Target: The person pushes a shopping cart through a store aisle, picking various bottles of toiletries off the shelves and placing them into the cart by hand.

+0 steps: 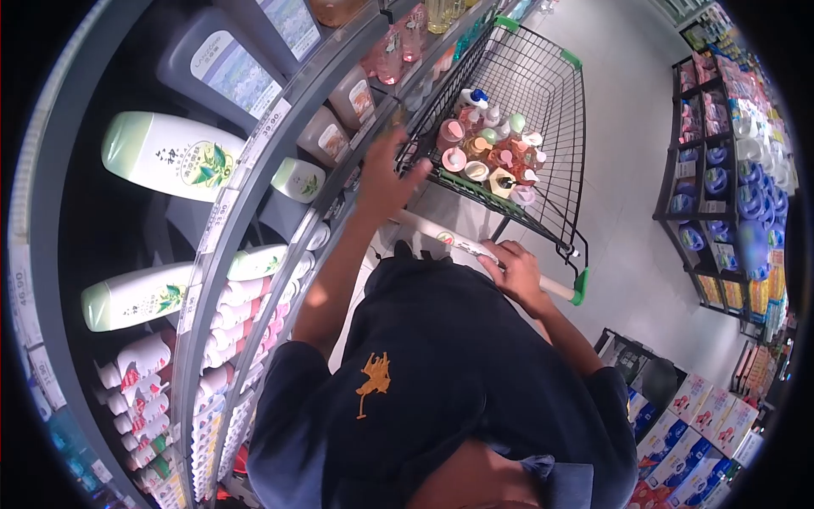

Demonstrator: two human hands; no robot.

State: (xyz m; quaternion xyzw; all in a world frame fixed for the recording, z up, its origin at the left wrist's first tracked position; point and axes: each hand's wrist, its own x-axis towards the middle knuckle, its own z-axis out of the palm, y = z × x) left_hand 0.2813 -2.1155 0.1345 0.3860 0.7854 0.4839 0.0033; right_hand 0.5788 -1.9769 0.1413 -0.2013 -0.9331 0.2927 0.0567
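Observation:
My left hand (390,176) is raised beside the shelf edge and the near left corner of the cart, its fingers apart, with nothing in it. On the cart's pale handle bar (458,241) rests my right hand (513,270), its fingers wrapped over the bar. Several pump bottles (492,148) in pink, amber and white stand together in the near end of the wire cart (555,93). Left of my left hand, brown bottles (352,97) and a small white-green bottle (298,180) are on the shelf.
Large white-green bottles (174,157) and grey bottles (225,72) fill the left shelves, whose price rail (222,212) runs close to my left arm. Across the aisle floor (626,187) is a black rack (712,170) of packaged goods. Stacked boxes (687,441) are at the lower right.

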